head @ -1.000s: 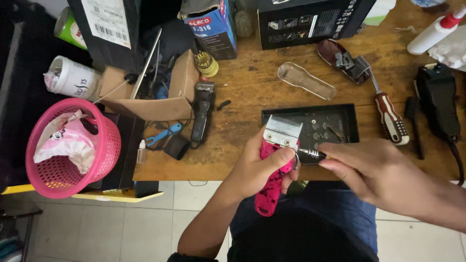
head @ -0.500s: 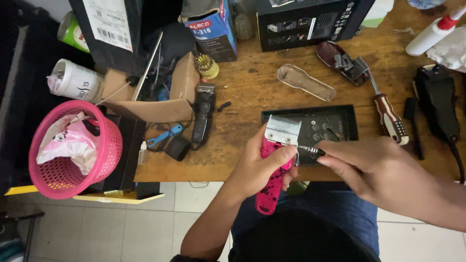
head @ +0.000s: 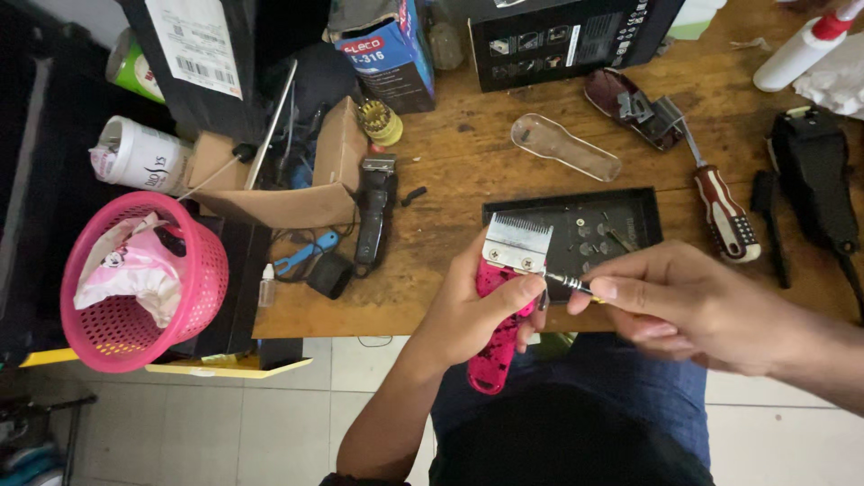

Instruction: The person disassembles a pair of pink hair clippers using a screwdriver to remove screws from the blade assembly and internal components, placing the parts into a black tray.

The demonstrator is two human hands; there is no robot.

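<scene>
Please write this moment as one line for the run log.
left hand: holds pink hair clipper | right hand: holds small screwdriver, tip at clipper blade | behind: black tray on wooden table

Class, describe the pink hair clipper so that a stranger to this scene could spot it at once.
Start at the wooden table and find its near edge, by the black tray. There the left hand grips the pink clipper. Unlike the black clippers lying on the table, it is pink with black speckles.

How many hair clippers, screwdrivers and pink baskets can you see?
Hair clippers: 4, the pink clipper in the left hand, a dark clipper, a maroon clipper, a black clipper
Screwdrivers: 2, a small screwdriver in the right hand, a red-handled screwdriver
Pink baskets: 1, the pink basket
Total: 7
</scene>
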